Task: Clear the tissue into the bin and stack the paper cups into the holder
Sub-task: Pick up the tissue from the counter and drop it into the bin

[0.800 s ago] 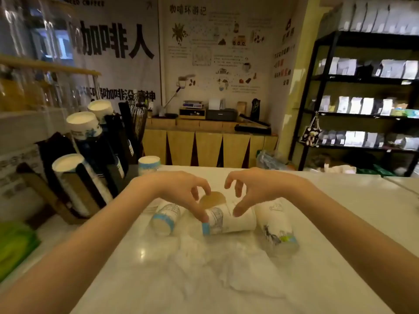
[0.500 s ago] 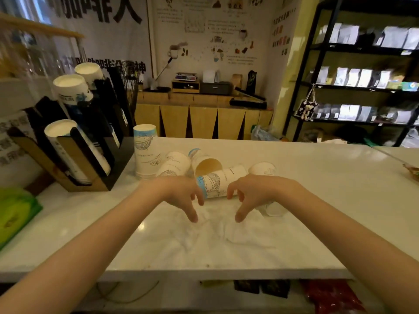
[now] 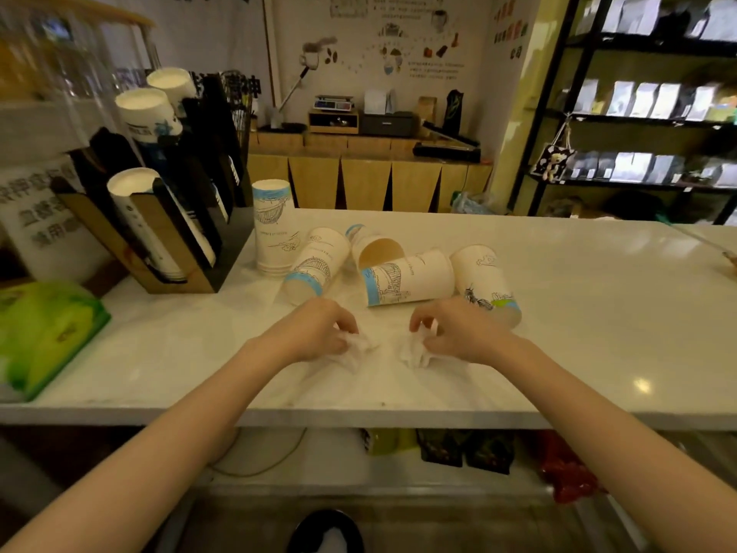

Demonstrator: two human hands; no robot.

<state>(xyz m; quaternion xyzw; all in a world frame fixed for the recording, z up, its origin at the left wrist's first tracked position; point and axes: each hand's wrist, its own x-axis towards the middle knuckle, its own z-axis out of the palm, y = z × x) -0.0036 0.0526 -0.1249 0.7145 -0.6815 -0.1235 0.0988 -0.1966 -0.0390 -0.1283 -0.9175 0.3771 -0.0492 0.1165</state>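
**Desk:** What do we say, reading from the left?

**Photographer:** Take the white counter (image 3: 558, 313) as the landmark. At its left end sits a green pack (image 3: 44, 333), then the black cup holder (image 3: 179, 217) with cup stacks slanting out of its slots. Just right of the holder one paper cup stands upright (image 3: 271, 225); four more lie tipped on the counter's middle (image 3: 406, 279). Nearer the front edge, the left hand (image 3: 315, 333) has its fingertips pinched shut on one bunch of the tissue (image 3: 383, 377), and the right hand (image 3: 458, 333) is pinched on another. The sheet between them lies flat on the counter.

**Desk:** And the bin?

**Photographer:** A dark round shape (image 3: 327, 530) shows on the floor below the counter's front edge; I can't say for certain it is the bin.

**Desk:** Advice for the step?

**Photographer:** My judgement: draw both pinches together toward the front edge so the sheet balls up whole. Lift rather than drag, keeping the knuckles clear of the tipped cups just behind. Cups wait until the tissue is gone.
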